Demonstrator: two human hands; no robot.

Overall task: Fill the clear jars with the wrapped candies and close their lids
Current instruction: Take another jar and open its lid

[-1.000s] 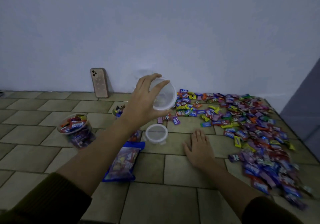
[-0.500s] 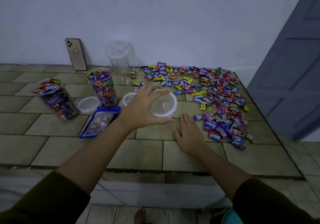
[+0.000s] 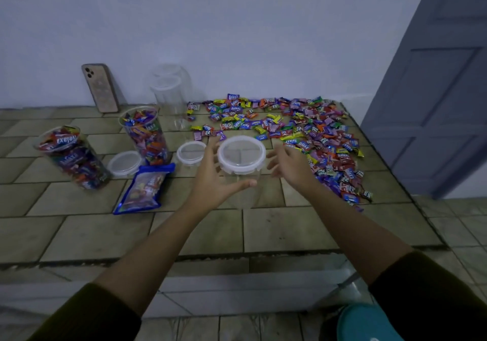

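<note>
An empty clear jar with its white-rimmed lid on top stands on the tiled ledge at centre. My left hand wraps its left side, thumb across the front. My right hand hovers just right of the lid with fingers spread, holding nothing. A wide spread of wrapped candies lies behind and to the right. Two lidless jars full of candies stand at left. Two loose lids lie on the tiles.
Stacked empty clear jars stand by the wall, next to a phone leaning on it. A blue candy bag lies left of my left arm. A grey door stands at right. The ledge's front edge runs below my forearms.
My left hand has brought the lidded jar down from the air onto the tiles. My right hand has lifted off the tiles and moved toward the jar. The view has tilted down.
</note>
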